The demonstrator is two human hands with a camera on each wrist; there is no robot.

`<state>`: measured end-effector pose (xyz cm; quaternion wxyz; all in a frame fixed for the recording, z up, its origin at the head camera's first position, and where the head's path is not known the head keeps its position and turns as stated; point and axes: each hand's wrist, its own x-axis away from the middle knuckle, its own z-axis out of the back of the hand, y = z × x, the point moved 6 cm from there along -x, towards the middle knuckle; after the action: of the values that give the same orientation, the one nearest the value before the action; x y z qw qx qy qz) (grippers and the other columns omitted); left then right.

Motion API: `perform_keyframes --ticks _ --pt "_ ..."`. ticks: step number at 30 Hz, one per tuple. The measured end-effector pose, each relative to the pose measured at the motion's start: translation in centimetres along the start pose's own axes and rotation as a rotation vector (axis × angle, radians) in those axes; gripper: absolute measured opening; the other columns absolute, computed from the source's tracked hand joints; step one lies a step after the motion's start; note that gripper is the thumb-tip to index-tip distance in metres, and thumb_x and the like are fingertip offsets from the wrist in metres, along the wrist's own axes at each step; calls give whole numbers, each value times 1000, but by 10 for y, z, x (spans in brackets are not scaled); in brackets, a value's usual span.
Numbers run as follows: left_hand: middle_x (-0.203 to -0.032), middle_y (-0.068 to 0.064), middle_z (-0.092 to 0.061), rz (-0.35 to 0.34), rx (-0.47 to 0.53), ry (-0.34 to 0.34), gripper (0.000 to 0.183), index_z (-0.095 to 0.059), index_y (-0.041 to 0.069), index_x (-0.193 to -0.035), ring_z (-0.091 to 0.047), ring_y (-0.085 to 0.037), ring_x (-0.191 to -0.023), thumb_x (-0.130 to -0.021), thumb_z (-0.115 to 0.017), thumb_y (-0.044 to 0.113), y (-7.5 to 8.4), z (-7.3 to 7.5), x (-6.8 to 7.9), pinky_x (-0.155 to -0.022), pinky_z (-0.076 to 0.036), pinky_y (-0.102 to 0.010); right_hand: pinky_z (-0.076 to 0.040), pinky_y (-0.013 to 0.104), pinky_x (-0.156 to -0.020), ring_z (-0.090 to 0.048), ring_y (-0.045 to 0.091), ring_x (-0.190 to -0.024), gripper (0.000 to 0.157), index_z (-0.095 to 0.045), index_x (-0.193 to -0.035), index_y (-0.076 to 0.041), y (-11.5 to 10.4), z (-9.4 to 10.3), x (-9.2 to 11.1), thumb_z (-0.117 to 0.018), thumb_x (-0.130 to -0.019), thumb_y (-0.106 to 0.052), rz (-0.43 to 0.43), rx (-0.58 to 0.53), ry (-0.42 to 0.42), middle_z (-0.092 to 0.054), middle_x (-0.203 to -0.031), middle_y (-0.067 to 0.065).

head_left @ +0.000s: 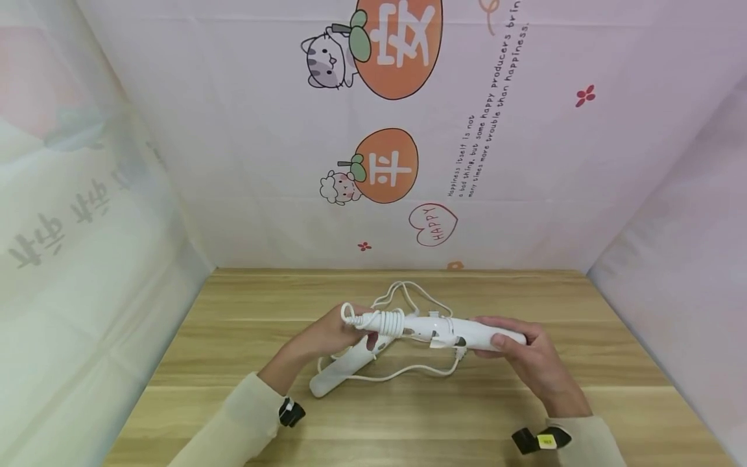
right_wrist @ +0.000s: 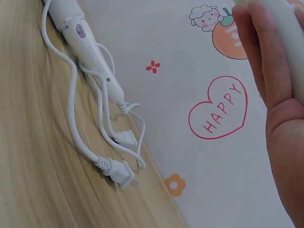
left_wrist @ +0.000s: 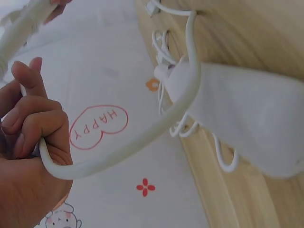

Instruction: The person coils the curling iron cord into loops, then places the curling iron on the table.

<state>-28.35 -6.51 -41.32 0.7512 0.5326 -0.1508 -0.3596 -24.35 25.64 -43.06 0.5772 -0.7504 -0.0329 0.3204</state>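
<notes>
My right hand (head_left: 528, 363) grips a long white plastic wand (head_left: 481, 334); my left hand (head_left: 335, 331) clasps thin white cord (left_wrist: 137, 142). Apparently I'm winding; the next move calls for snug turns.

Table (head_left: 379, 421): wood-grained, pale brown. Back wall (head_left: 262, 214): creased, pinkish white, along table's far edge; printed oranges (head_left: 388, 185), cat (head_left: 327, 61), sheep (head_left: 337, 188), heart (head_left: 433, 224), lettering (head_left: 490, 123). Left wall (head_left: 99, 292), right wall (head_left: 694, 240): pale, along table's side edges. Light: diffuse.
</notes>
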Motion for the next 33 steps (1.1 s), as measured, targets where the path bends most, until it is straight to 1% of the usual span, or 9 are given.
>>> perform_keyframes --ticks 2,5,8,13,16,19,23,29,33 --pt "-76 -4 -69 50 31 17 22 -75 0 -105 -43 -6 -58 -112 -54 5 -3 -6 0 -55 -35 -20 -65 41 -93 -73 22 -123 48 -71 -139 2 0 0 -1 -42 -106 21 4 -15 21 -74 -142 12" --pt "-76 2 -70 84 38 44 24 -78 8 -117 -52 -5 -62 -114 -56 17 -4 -13 -1 -60 -41 -21 -65 41 -93 -73 23 -124 46 -71 -139 3 1 1 -2 -43 -106 21 18 -7 49 -74 -141 12" --pt "-76 1 -70 77 9 54 25 -78 9 -123 -61 -6 -72 -115 -57 21 -2 -18 -1 -70 -46 -21 -65 40 -93 -73 23 -122 45 -70 -139 6 1 0 -3 -43 -106 21 35 11 66 -75 -140 12" --pt "-74 -3 -69 55 -24 65 27 -78 6 -123 -60 -9 -70 -115 -56 19 3 -21 0 -70 -46 -22 -65 40 -92 -74 23 -122 43 -69 -138 9 -1 -5 -5 -45 -105 22 58 11 83 -75 -139 13" --pt "-71 1 -65 81 -74 98 29 -80 8 -120 -55 -8 -66 -116 -55 22 5 -21 1 -66 -43 -22 -65 41 -90 -74 22 -121 38 -68 -136 13 -2 -5 -6 -49 -104 21 50 72 134 -76 -137 12" --pt "-68 6 -61 114 -154 123 32 -82 11 -118 -47 -5 -61 -117 -53 26 7 -22 4 -60 -38 -21 -65 41 -88 -77 21 -116 32 -66 -135 17 0 0 -6 -55 -105 17 15 187 219 -78 -135 8" --pt "-66 7 -59 123 -227 137 32 -82 14 -116 -46 -1 -58 -116 -54 27 12 -23 6 -56 -38 -21 -64 41 -89 -80 20 -111 31 -63 -135 21 5 7 -5 -61 -105 12 -46 276 309 -79 -132 1" --pt "-64 9 -59 108 -321 172 29 -77 17 -95 -48 0 -56 -114 -57 26 21 -23 10 -53 -38 -20 -64 40 -87 -82 20 -105 34 -62 -132 23 10 9 -5 -68 -103 7 -83 326 355 -81 -129 -3" --pt "-62 11 -54 70 -387 133 29 -73 14 -90 -45 1 -53 -114 -58 20 26 -29 9 -51 -36 -19 -64 39 -87 -82 21 -103 36 -61 -134 24 12 9 -6 -68 -104 5 -108 294 389 -80 -127 -3"
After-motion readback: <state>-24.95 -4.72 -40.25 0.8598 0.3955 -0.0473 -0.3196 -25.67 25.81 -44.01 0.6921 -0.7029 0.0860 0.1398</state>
